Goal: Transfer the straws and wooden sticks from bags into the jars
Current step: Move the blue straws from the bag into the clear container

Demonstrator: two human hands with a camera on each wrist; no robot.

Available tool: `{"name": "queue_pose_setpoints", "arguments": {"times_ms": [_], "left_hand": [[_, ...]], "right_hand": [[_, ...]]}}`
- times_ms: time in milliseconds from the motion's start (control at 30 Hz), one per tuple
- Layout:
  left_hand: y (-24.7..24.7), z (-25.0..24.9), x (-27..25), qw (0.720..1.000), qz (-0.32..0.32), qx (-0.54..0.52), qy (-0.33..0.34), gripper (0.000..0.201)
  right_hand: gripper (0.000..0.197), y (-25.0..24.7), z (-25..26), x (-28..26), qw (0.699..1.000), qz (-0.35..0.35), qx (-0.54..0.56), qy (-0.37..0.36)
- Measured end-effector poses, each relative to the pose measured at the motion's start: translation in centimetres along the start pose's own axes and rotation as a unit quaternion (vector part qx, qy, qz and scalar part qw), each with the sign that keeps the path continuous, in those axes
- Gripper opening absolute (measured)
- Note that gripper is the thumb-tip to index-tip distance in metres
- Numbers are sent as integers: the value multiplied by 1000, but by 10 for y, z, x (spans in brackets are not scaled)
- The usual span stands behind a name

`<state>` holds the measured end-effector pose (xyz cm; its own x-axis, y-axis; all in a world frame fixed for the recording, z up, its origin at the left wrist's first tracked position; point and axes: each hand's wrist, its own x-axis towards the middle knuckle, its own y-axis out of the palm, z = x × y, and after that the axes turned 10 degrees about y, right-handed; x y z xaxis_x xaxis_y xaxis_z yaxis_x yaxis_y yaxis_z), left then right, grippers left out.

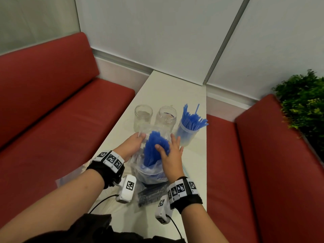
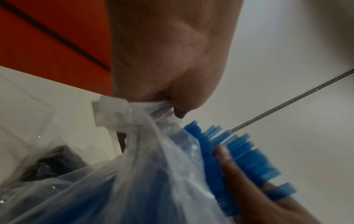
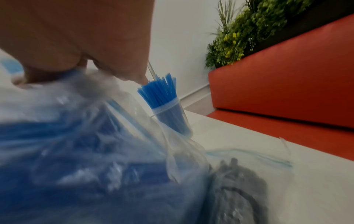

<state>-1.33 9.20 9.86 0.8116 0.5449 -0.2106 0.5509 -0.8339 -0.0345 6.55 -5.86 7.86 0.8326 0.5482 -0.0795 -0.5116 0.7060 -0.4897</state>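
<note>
A clear plastic bag (image 1: 149, 171) full of blue straws (image 1: 155, 148) stands on the white table (image 1: 171, 92) in front of me. My left hand (image 1: 138, 139) pinches the bag's upper edge (image 2: 153, 106) and holds it up. My right hand (image 1: 168, 144) grips the straw bundle (image 2: 247, 153) that sticks out of the bag's mouth, thumb on one side and fingers on the other. Behind the bag stand two empty glass jars (image 1: 142, 116) (image 1: 166, 118). A clear plastic jar (image 1: 188, 135) to their right holds blue straws (image 1: 192, 118).
A second bag with dark straws (image 1: 150, 193) lies near the table's front edge, under my right wrist. A flat clear bag (image 1: 70, 178) lies at the front left. Red benches (image 1: 61, 106) flank the narrow table, and a green plant (image 1: 305, 102) sits at the right.
</note>
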Motion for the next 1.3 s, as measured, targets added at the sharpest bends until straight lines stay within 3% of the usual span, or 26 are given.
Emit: {"name": "queue_pose_setpoints", "arguments": {"times_ms": [100,233,333,600,767,967,1033,1167,1300], "left_hand": [[3,-2,0,1000,5,-4,8,37],[2,-1,3,1000,-15,-16,6,32],[3,2,3,1000,-15,-15,-1,34],[2,2,5,1000,-3,-7,-8,39],[3,4,12,1000,-5,19,-14,41],[4,-1,22,999,11,36,-36,42],[4,-2,26,998,16,41,-39,41],[5,-1,33,998,27,47,-40,40],[6,-1,39,998,37,48,-35,36]], "right_hand": [[49,-9,13,-3,999,-1,25,-28],[22,-5,24,-8,984,41,175,6],[20,-6,27,-14,981,40,187,29],[12,-29,61,-7,980,36,194,-41],[9,-28,50,-8,982,68,178,4],[11,-102,114,33,949,121,280,-78],[10,-139,147,51,937,104,303,-137],[7,-196,191,90,920,3,309,-242],[9,-213,192,134,914,-89,310,-244]]}}
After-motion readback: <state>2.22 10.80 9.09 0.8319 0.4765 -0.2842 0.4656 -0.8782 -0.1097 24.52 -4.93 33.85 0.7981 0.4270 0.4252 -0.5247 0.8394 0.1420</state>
